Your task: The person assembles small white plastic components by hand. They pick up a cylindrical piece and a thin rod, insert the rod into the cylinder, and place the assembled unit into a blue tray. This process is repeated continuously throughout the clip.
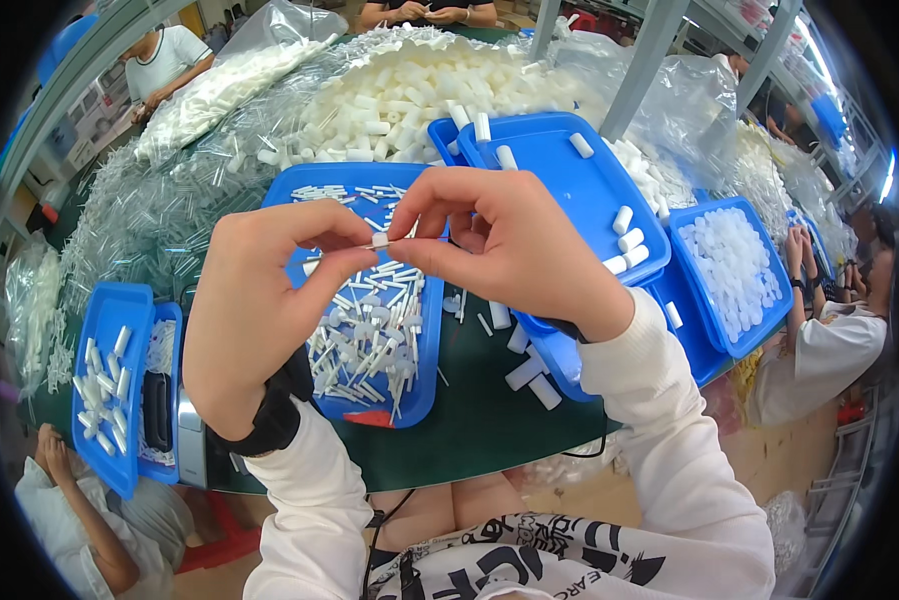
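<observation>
Above a blue tray [427, 395], my two hands meet at a small white plastic piece [379, 240] with a thin stem. My left hand [269, 275] pinches it between thumb and forefinger from one side. From the other side my right hand [514, 235] has thumb and forefinger closed on its thin end; the fingertips hide part of it. Below, the tray holds many thin white sticks [409, 285] and, toward its near end, white stemmed pieces with flat round heads [384, 335].
A heap of white cylinders [409, 95] lies behind the tray, with clear tubes [139, 220] to its left. Blue trays stand right [559, 150], far right [684, 225] and left [87, 320]. Loose cylinders [544, 390] lie on the green table [479, 430]. Other people sit around.
</observation>
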Available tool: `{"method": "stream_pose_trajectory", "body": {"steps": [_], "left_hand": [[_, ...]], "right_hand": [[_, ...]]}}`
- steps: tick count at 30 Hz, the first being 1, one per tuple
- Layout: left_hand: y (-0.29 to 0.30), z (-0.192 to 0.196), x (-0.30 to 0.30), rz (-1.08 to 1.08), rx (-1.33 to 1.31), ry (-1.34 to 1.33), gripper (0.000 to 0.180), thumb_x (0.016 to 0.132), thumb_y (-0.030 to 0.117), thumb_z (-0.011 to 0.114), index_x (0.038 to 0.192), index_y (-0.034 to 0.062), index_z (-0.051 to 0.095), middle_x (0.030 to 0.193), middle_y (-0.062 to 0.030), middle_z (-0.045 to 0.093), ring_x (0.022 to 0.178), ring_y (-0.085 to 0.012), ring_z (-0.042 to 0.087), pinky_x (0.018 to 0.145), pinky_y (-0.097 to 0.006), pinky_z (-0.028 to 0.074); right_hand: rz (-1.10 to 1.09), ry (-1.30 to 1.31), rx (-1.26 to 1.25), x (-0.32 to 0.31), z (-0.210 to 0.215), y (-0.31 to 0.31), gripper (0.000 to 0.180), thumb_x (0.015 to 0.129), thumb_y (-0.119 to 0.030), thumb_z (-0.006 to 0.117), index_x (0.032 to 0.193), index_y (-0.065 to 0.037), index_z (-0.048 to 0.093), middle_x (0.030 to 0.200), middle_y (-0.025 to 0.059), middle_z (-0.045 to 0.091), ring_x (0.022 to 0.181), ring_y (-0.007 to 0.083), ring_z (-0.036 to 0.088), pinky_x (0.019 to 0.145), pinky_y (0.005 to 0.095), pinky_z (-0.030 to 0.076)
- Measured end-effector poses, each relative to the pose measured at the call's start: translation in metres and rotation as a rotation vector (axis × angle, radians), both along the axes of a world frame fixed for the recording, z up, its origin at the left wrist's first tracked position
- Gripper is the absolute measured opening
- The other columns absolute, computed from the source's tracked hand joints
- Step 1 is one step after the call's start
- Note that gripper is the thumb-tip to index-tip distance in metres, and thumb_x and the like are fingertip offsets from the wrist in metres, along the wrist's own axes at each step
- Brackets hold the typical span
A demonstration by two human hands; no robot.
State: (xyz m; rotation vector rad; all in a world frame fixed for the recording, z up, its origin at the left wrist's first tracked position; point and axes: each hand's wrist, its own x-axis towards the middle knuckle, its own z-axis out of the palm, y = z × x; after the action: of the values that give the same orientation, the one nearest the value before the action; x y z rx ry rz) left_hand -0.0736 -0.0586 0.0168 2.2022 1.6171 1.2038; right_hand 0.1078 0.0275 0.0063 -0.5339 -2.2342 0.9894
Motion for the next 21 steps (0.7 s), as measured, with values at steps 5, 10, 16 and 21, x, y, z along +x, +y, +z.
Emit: {"method": "stream_pose_trajectory", "body": {"steps": [5, 10, 16, 21], "left_hand": [[0.002, -0.003, -0.002, 0.072, -0.057, -0.040, 0.010, 0.074, 0.002, 0.065, 0.083, -0.0020, 0.063, 0.070, -0.0110, 0.064, 0.065, -0.0173, 0.064, 0.063, -0.026, 0.048], [-0.004, 0.001, -0.012, 0.290, -0.063, -0.137, 0.013, 0.077, 0.001, 0.059, 0.089, 0.0004, 0.063, 0.067, -0.0078, 0.063, 0.064, -0.0119, 0.062, 0.059, -0.024, 0.046], [-0.011, -0.001, -0.017, 0.340, 0.004, -0.213, 0.015, 0.077, -0.002, 0.054, 0.091, -0.0001, 0.059, 0.069, -0.0077, 0.061, 0.064, -0.0111, 0.060, 0.058, -0.023, 0.045], [-0.006, -0.003, -0.014, 0.229, -0.059, -0.228, 0.015, 0.081, -0.002, 0.045, 0.095, -0.0007, 0.050, 0.075, -0.0040, 0.056, 0.065, -0.0079, 0.051, 0.060, -0.021, 0.041]], "right_hand": [[0.039, -0.074, 0.022, 0.001, -0.004, 0.008, 0.021, 0.074, -0.016, 0.068, 0.090, -0.005, 0.061, 0.069, 0.0049, 0.062, 0.055, 0.0147, 0.052, 0.052, 0.0268, 0.040], [0.158, -0.583, 0.188, -0.013, -0.014, 0.030, 0.038, 0.074, -0.018, 0.068, 0.106, -0.004, 0.055, 0.088, 0.0121, 0.063, 0.073, 0.0259, 0.061, 0.064, 0.0348, 0.047], [0.172, -0.592, 0.355, -0.117, -0.084, 0.052, 0.029, 0.075, -0.016, 0.062, 0.102, -0.005, 0.059, 0.094, 0.0172, 0.062, 0.090, 0.0343, 0.060, 0.077, 0.0415, 0.047], [0.038, -0.559, 0.489, -0.147, -0.121, 0.061, 0.021, 0.070, -0.018, 0.066, 0.086, -0.005, 0.069, 0.087, 0.0165, 0.067, 0.085, 0.0306, 0.065, 0.071, 0.0405, 0.051]]}}
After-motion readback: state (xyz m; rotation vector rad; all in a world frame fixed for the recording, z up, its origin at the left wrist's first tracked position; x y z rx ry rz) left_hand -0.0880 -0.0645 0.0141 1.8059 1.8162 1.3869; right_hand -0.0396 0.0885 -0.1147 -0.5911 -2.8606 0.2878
